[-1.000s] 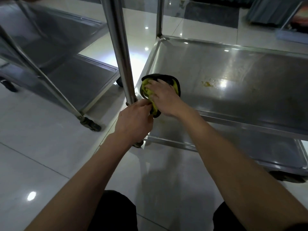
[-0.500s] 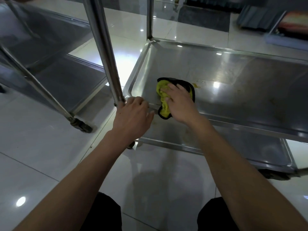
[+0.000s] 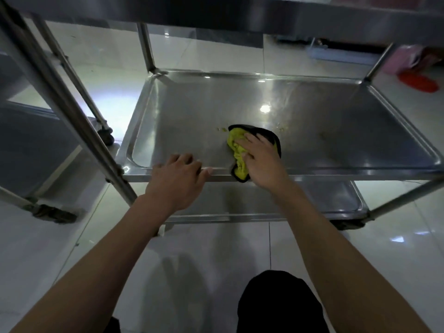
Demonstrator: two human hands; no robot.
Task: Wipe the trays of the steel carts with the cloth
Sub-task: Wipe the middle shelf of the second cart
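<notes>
Dim, glare spots, wide-angle edge warp

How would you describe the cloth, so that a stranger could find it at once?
Look at the middle tray of the steel cart in front of the person. Near its front rim, the right hand presses flat on the cloth. It is the only soft thing there: crumpled, bright yellow-green with a black border.
</notes>
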